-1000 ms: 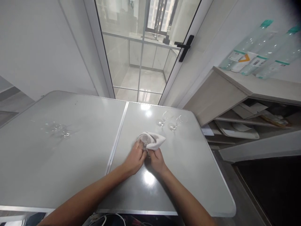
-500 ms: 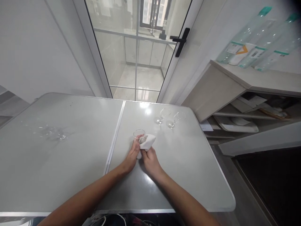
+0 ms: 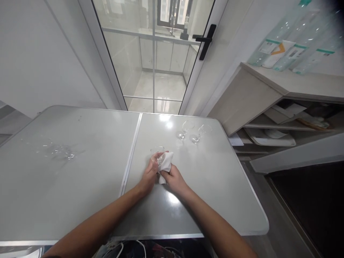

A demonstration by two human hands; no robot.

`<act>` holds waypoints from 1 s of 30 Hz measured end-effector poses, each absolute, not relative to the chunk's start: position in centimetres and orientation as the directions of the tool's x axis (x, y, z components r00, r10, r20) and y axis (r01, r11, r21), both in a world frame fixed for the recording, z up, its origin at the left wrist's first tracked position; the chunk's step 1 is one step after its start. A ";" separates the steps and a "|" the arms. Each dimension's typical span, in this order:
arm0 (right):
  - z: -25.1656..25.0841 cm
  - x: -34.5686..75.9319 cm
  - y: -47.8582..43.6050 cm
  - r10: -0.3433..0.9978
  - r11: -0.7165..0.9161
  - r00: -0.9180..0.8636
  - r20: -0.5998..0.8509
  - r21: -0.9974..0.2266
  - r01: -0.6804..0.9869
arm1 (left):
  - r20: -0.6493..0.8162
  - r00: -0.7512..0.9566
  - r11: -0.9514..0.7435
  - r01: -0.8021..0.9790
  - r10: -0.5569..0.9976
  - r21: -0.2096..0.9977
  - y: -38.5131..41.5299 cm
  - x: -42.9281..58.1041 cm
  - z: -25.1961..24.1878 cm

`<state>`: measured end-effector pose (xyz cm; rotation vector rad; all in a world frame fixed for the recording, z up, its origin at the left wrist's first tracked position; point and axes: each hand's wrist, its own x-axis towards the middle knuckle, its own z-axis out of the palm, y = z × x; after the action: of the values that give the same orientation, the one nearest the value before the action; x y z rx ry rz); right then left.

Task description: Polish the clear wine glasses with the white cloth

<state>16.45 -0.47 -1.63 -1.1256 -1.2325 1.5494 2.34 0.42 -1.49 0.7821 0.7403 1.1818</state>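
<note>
Near the middle of the grey table (image 3: 102, 193), my left hand (image 3: 149, 173) is wrapped round a clear glass (image 3: 157, 149), whose rim shows above the fingers. My right hand (image 3: 174, 178) grips a white cloth (image 3: 166, 162), pressed against the side of the glass. Part of the cloth hangs down between the two hands. The lower part of the glass is hidden by the fingers and cloth.
Two stemmed glasses (image 3: 195, 139) stand at the table's back right. Several clear glasses (image 3: 63, 151), hard to tell apart, are on the left half. Beyond are a glass door with a black handle (image 3: 206, 41) and a shelf unit (image 3: 263, 80) with plastic bottles (image 3: 288, 53) on top.
The glass has tilted and turned in my left hand, whose fingers now cover more of it. My right hand and the cloth have shifted slightly, and more cloth hangs below.
</note>
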 end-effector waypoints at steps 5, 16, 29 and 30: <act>-1.3 17.1 -0.8 0.720 -0.577 -0.615 -0.322 -0.769 -0.273 | -0.042 0.327 0.224 -0.542 0.944 0.810 1.4 1.0 -0.1; -1.0 16.3 -1.4 0.883 -0.152 -0.437 -0.172 -0.985 0.081 | 0.022 0.121 0.026 -0.381 0.992 0.924 1.0 0.8 -0.7; 0.5 17.1 0.2 0.961 -0.266 -0.177 -0.211 -0.878 -0.398 | 0.249 -0.043 -0.232 -0.546 0.967 0.805 2.2 -1.4 1.1; 0.6 16.8 0.0 0.940 -0.310 -0.268 -0.210 -0.854 -0.417 | 0.285 -0.004 -0.244 -0.528 0.958 0.814 2.0 -1.2 0.9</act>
<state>16.83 0.05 0.64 -0.9208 -0.8504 1.7529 -1.23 1.99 0.87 1.0090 0.5927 1.5609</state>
